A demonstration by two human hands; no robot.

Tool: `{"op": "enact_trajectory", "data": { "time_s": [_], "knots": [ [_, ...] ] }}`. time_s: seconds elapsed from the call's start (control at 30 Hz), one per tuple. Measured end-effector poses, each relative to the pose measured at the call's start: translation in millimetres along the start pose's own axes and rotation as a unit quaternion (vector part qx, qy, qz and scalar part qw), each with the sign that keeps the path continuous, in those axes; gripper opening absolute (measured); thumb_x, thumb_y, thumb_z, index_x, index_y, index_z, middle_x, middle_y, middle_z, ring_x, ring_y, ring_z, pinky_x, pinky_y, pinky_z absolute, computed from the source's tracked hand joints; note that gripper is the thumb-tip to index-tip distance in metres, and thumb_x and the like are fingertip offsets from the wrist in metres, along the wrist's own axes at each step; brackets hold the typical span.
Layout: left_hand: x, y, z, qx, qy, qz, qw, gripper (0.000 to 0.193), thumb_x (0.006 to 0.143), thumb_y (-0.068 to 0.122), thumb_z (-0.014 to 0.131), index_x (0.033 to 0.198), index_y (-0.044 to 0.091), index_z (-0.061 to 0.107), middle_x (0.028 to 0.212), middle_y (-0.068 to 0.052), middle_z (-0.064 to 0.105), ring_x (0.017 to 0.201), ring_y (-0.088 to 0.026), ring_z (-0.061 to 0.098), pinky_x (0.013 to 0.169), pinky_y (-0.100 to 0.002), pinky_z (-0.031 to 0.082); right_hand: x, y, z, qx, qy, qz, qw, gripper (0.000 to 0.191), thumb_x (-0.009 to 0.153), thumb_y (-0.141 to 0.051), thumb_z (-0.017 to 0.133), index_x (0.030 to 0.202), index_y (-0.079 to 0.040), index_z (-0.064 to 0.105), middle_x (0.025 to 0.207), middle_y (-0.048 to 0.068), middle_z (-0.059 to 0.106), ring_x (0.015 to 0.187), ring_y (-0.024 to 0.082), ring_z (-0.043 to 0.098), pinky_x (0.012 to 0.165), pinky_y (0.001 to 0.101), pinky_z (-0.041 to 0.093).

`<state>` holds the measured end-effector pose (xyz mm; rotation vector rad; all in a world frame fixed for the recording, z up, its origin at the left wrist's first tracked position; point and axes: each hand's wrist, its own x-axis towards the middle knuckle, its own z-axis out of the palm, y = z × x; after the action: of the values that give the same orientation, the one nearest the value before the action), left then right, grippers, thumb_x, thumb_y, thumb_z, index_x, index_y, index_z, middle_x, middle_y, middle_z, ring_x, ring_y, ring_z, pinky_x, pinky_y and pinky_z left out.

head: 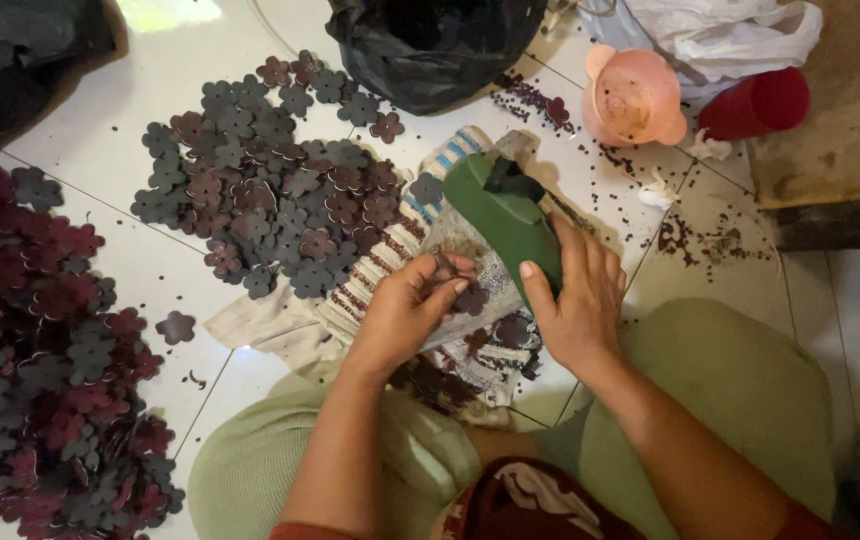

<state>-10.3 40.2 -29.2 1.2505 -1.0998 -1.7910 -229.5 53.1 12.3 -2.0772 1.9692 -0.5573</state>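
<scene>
I sit on a white tiled floor with a striped cloth [370, 280] spread in front of my knees. My right hand [578, 295] grips a green tool [503, 222] with a black top, standing on a grey block on the cloth. My left hand [412, 305] pinches a small dark flower-shaped piece [469, 298] right beside the base of the green tool. Its fingers are closed on the piece.
A heap of dark flower-shaped pieces [270, 180] lies beyond the cloth; a bigger maroon and grey heap [30, 350] fills the left. A black bag [430, 45], a pink cup [632, 97], a red cup [758, 103] and a white bag [720, 30] stand at the back. Small dark scraps [690, 235] dot the tiles.
</scene>
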Motion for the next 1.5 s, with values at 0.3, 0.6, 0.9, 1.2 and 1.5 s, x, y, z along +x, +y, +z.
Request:
{"op": "enact_trajectory", "data": {
  "time_s": [0.3,0.6,0.9,1.2,1.5],
  "knots": [
    [-4.9,8.6,2.6,0.079,0.009,0.007,0.997,0.020,0.097,0.009,0.069,0.117,0.008,0.072,0.094,-0.002,0.075,0.077,-0.009,0.063,0.067,-0.025,0.053,1.4,-0.5,2.4,-0.015,0.003,0.003,1.000,0.066,0.101,-0.042,0.058,0.152,-0.004,0.044,0.145,0.020,0.054,0.127,0.042,0.049,0.108,0.0538,0.034],
    [-14.5,18.4,6.6,0.205,0.037,0.174,0.963,0.015,0.092,0.011,0.072,0.107,0.010,0.072,0.094,-0.009,0.075,0.083,-0.022,0.073,0.076,-0.033,0.058,9.1,-5.1,-16.8,0.018,-0.089,0.015,0.996,0.092,0.085,-0.044,0.075,0.156,-0.002,0.033,0.149,0.025,0.045,0.133,0.047,0.045,0.110,0.0539,0.035],
    [-17.4,25.6,12.4,0.307,0.033,0.182,0.933,0.018,0.094,0.018,0.069,0.112,0.015,0.072,0.091,-0.015,0.073,0.084,-0.036,0.071,0.073,-0.044,0.055,21.9,-21.1,-38.9,-0.019,-0.223,0.139,0.965,0.123,0.059,-0.029,0.091,0.159,-0.025,0.019,0.145,0.020,0.045,0.127,0.045,0.049,0.104,0.0510,0.044],
    [-16.2,15.9,13.4,0.377,0.011,0.168,0.911,0.015,0.100,0.023,0.066,0.107,0.010,0.067,0.094,-0.018,0.072,0.086,-0.039,0.069,0.074,-0.047,0.053,15.2,-10.9,-45.3,0.053,-0.166,0.109,0.979,0.114,0.060,-0.023,0.089,0.157,-0.016,0.028,0.142,0.022,0.051,0.129,0.040,0.052,0.103,0.0491,0.044],
    [-13.7,6.8,9.3,0.331,0.031,0.224,0.916,0.027,0.097,0.018,0.063,0.123,0.015,0.070,0.099,-0.017,0.074,0.087,-0.038,0.071,0.077,-0.045,0.056,-26.5,-10.8,-155.3,0.486,0.062,-0.091,0.867,0.100,0.065,-0.025,0.086,0.150,0.000,0.040,0.137,0.021,0.056,0.123,0.033,0.056,0.103,0.0427,0.046]
  ]
}}
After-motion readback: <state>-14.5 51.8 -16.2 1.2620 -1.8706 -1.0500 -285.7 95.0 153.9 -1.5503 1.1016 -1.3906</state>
